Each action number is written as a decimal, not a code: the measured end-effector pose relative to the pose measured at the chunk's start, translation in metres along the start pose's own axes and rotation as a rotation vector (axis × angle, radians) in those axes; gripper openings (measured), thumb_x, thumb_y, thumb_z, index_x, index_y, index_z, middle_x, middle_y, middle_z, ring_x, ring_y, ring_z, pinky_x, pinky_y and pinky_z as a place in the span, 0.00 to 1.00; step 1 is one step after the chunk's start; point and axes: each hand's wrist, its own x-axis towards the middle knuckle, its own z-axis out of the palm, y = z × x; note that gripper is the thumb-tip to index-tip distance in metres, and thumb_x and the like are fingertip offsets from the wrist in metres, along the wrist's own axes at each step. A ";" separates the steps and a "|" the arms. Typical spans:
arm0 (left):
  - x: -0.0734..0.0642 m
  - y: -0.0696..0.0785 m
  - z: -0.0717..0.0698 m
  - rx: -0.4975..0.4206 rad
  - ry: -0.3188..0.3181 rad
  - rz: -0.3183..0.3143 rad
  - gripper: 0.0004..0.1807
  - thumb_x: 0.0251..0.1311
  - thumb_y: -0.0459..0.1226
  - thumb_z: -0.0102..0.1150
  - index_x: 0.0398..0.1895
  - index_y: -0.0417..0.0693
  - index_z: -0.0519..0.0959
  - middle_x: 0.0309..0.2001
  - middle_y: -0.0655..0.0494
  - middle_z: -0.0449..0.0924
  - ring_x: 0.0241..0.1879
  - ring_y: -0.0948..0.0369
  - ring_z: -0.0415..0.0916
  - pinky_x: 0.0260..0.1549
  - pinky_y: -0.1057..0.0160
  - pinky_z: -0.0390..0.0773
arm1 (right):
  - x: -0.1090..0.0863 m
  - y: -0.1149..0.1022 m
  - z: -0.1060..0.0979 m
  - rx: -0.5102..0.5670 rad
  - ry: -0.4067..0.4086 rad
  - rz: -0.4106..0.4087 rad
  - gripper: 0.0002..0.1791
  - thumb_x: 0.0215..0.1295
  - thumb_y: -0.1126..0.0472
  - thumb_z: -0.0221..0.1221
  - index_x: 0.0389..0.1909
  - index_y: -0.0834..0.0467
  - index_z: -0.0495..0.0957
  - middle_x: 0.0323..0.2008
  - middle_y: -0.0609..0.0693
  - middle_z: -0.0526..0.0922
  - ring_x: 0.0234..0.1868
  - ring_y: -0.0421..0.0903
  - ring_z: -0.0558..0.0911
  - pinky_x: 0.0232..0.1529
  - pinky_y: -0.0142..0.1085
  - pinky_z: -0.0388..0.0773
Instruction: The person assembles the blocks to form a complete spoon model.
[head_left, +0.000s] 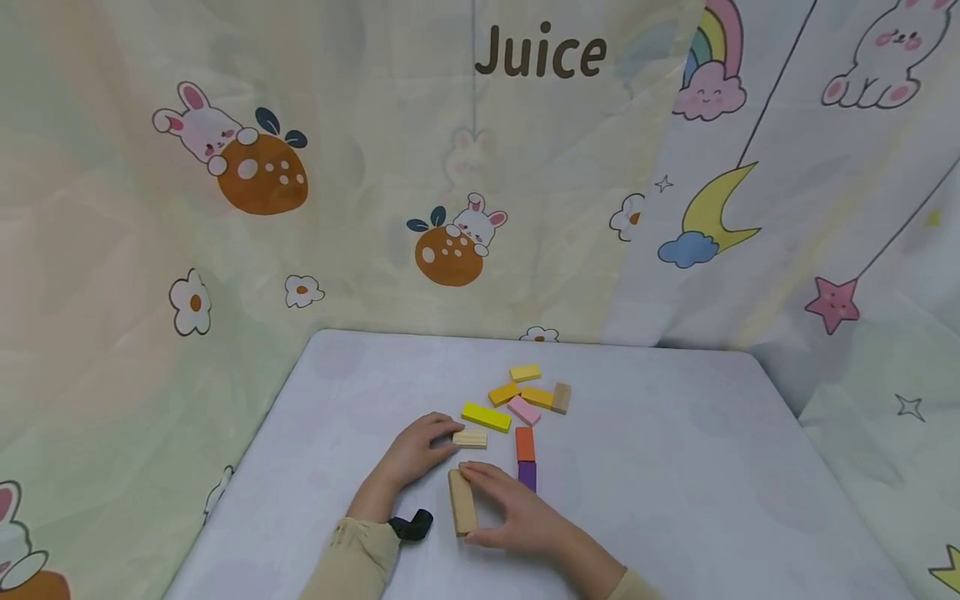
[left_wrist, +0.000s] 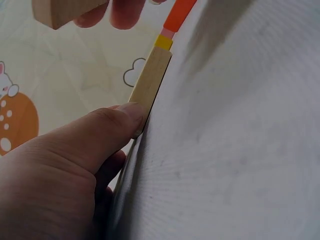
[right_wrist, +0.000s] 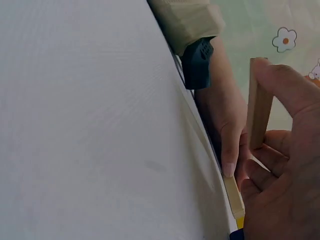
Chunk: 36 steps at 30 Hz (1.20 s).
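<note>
My left hand [head_left: 411,452] pinches the near end of a pale wooden block [head_left: 471,439] lying on the table. In the left wrist view, the thumb presses on that block [left_wrist: 153,75], with fingers partly hidden behind. My right hand [head_left: 525,515] grips another plain wooden block [head_left: 462,502] by its two ends, between thumb and fingers. The right wrist view shows this block [right_wrist: 260,112] held up off the tabletop. Close beyond the left hand's block lies a bright yellow block [head_left: 486,417]. An orange block [head_left: 525,444] and a purple block [head_left: 527,477] lie end to end, the purple one partly covered by the right hand.
Farther back lie a pink block [head_left: 524,410], amber blocks [head_left: 504,393], a light yellow block [head_left: 525,372] and a brownish wooden block [head_left: 561,397]. The white table [head_left: 660,450] backs onto a printed curtain [head_left: 360,167]. A black wrist device [head_left: 412,526] sits at my left wrist.
</note>
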 end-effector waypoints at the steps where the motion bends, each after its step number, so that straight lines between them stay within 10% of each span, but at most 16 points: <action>1: 0.000 0.000 0.000 0.001 -0.001 0.002 0.19 0.64 0.50 0.62 0.59 0.66 0.80 0.56 0.64 0.78 0.59 0.60 0.75 0.61 0.52 0.76 | 0.000 0.000 0.001 -0.006 -0.004 0.008 0.49 0.58 0.28 0.59 0.77 0.40 0.54 0.76 0.38 0.57 0.75 0.46 0.62 0.70 0.55 0.67; 22: 0.000 0.001 0.001 0.003 0.002 -0.025 0.19 0.63 0.49 0.64 0.57 0.66 0.80 0.56 0.65 0.78 0.59 0.60 0.74 0.61 0.53 0.76 | -0.004 0.047 -0.035 -0.161 0.096 0.139 0.48 0.56 0.28 0.61 0.76 0.40 0.57 0.77 0.41 0.57 0.76 0.49 0.59 0.71 0.55 0.65; 36: 0.000 0.002 -0.001 -0.010 -0.004 -0.017 0.19 0.67 0.53 0.58 0.60 0.67 0.79 0.57 0.65 0.78 0.60 0.60 0.74 0.63 0.52 0.74 | 0.012 0.033 -0.011 -0.350 0.102 0.042 0.50 0.58 0.25 0.55 0.76 0.45 0.57 0.75 0.42 0.61 0.72 0.49 0.66 0.73 0.56 0.61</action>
